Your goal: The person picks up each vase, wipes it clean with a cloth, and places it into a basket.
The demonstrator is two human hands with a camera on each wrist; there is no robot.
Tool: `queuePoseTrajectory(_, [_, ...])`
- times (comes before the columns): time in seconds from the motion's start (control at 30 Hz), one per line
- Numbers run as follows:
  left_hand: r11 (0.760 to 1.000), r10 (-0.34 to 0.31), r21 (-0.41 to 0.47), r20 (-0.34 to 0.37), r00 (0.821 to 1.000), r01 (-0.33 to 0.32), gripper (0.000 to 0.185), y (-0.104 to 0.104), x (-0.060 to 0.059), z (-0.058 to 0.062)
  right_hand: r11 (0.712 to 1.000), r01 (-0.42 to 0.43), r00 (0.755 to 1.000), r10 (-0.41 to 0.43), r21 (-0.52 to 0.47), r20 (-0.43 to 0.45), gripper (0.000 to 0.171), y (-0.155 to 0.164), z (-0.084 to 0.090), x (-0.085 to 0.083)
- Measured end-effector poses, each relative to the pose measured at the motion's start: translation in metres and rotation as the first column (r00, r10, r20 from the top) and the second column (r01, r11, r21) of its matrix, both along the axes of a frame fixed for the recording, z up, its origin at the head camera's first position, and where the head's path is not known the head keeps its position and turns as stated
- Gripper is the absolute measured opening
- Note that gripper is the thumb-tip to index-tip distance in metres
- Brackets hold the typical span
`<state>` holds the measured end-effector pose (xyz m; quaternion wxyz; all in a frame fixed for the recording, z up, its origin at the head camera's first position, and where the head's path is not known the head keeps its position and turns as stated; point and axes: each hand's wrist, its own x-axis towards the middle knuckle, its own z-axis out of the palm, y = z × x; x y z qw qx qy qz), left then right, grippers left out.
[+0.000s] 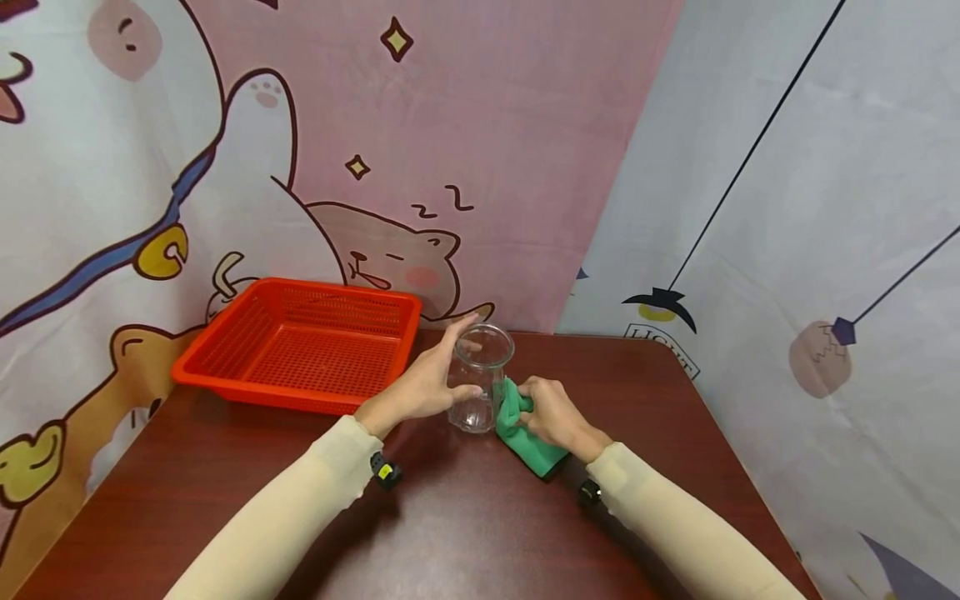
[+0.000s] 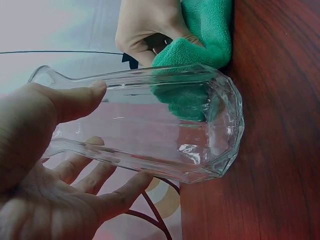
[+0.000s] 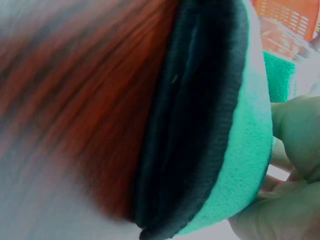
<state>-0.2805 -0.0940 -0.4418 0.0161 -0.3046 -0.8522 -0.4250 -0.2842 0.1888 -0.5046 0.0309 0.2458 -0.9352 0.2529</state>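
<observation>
red basket (image 1: 300,346) — empty, wooden table (image 1: 465,533)

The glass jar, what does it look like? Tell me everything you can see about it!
The glass jar is clear and empty, so you can see right through it. It has a wide round mouth with a small pouring lip, a narrower neck and flat-sided walls with a thick base. It stands upright on the dark red-brown table, in front of the orange basket. The left hand wraps round its side, and the right hand presses a green cloth against its other side.
</observation>
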Motion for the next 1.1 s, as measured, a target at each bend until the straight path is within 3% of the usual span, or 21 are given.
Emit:
queuePoseTrajectory(0.43, [1.000, -0.010, -0.007, 0.017, 1.000, 0.010, 0.118, 0.0014, -0.0009, -0.0009, 0.991, 0.048, 0.994, -0.034, -0.126, 0.108, 0.036, 0.0070, -0.0054, -0.0016])
queuePoseTrajectory(1.1, [1.000, -0.004, -0.019, 0.025, 1.000, 0.004, 0.118, 0.0002, -0.0032, -0.0004, 0.981, 0.059, 0.996, -0.046, -0.184, 0.076, 0.034, 0.0055, 0.0004, -0.0024])
